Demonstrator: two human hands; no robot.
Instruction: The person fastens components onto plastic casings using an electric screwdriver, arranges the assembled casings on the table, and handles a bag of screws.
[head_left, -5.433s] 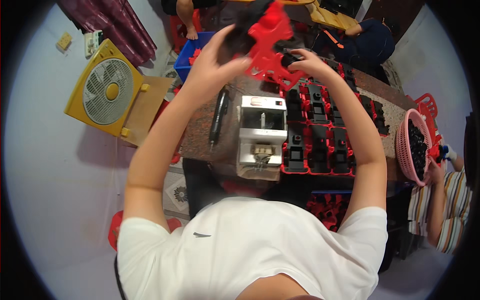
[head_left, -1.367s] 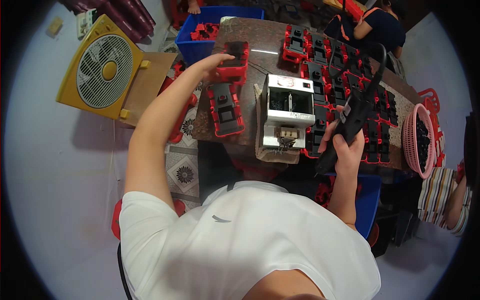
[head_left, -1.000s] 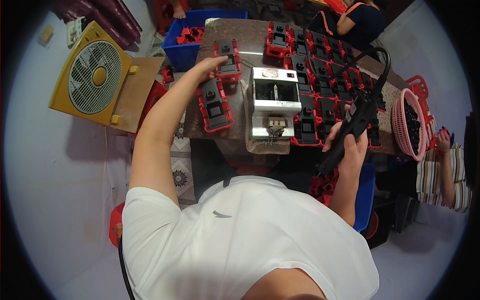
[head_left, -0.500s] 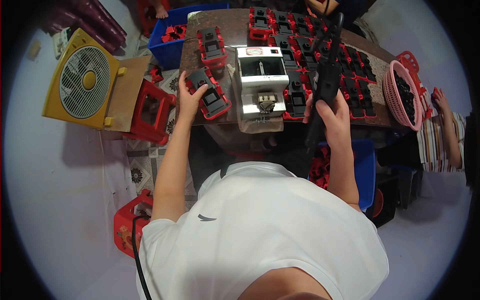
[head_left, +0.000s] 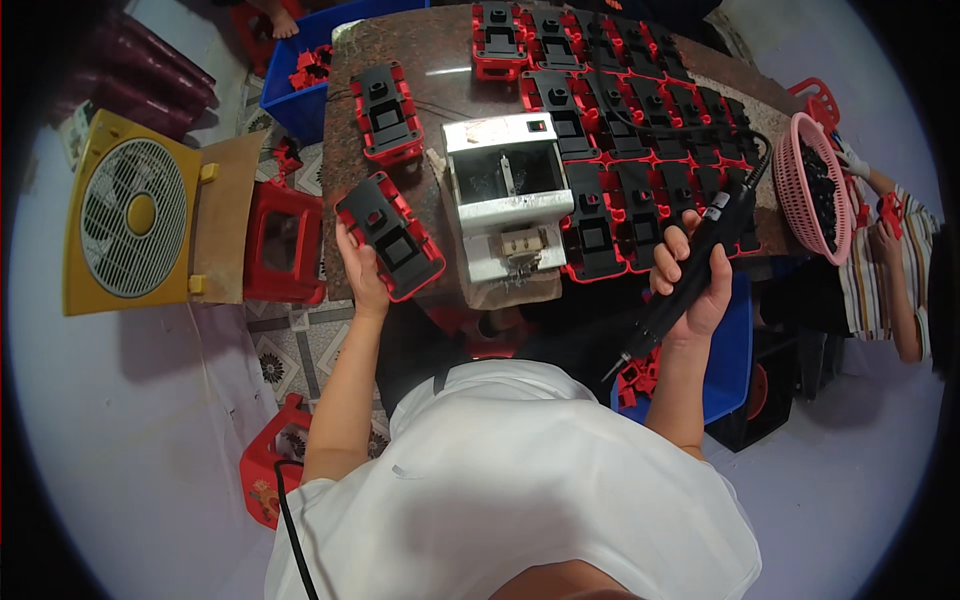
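My left hand is closed on the near left edge of a red and black plastic housing, thumb at its rim and the other fingers along its side. This housing lies tilted at the table's near edge. In my right hand is a black electric screwdriver, held at a slant, its thin bit pointing down toward my lap and its cable running off the top end. Between my hands stands a white screw feeder machine with an open tray. Another housing lies beyond the left one.
Rows of similar housings cover the table right of the machine. A pink basket of black parts stands at the right edge, near a co-worker's hand. Blue bins hold red parts. A yellow fan stands left.
My left hand has slid from the housing's top to its near left edge, and the housing is turned more. The screwdriver has swung from nearly upright to a slant. The whole view has shifted slightly.
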